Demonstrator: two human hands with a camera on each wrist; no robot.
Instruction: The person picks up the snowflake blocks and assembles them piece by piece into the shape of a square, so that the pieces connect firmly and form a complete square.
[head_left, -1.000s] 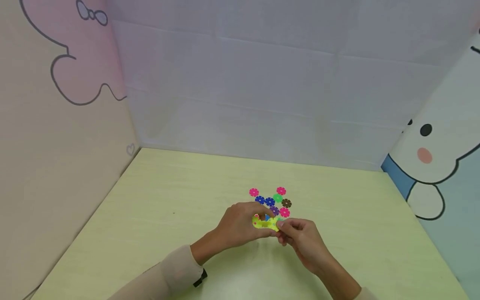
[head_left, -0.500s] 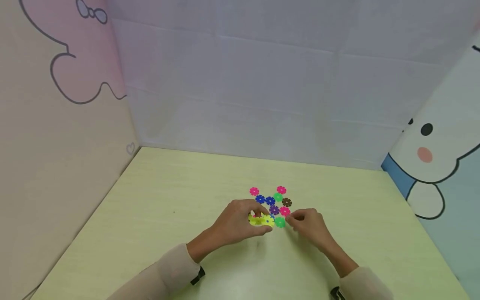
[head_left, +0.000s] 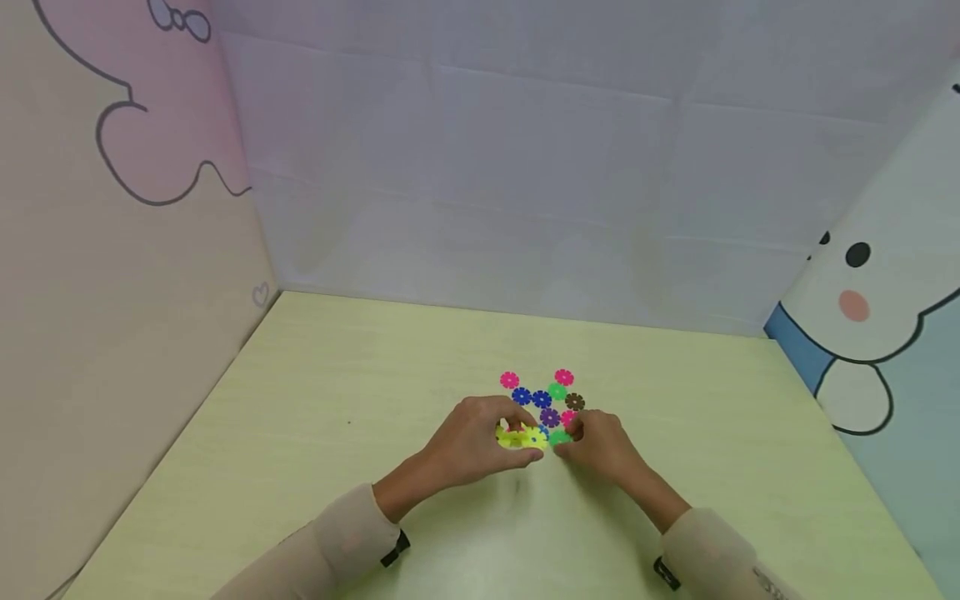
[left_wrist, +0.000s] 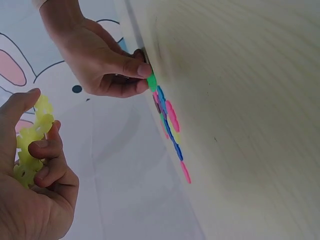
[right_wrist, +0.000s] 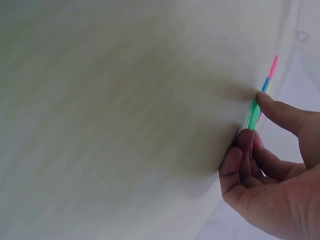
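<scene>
A chain of joined yellow snowflake discs (head_left: 534,438) is held between the thumb and curled fingers of my left hand (head_left: 474,443), raised above the table. The left wrist view shows several linked yellow discs (left_wrist: 31,142). My right hand (head_left: 606,445) is down at the table, its thumb and fingertips at the edges of a green snowflake disc (right_wrist: 254,115), pinching it. That disc lies at the near right of a flat group of snowflake discs. Its neighbours are a pink disc (head_left: 568,417), partly covered by the right fingers, and a purple disc (head_left: 550,417).
Farther back in the group lie two dark blue discs (head_left: 541,399), a second green disc (head_left: 557,391), a brown disc (head_left: 574,402) and pink discs (head_left: 509,380). The pale table (head_left: 360,367) meets a white back wall (head_left: 465,183) and printed side walls.
My right hand has left the yellow chain, moved to the right, then come down onto the near green disc. My left hand has shifted slightly left, still holding the yellow chain.
</scene>
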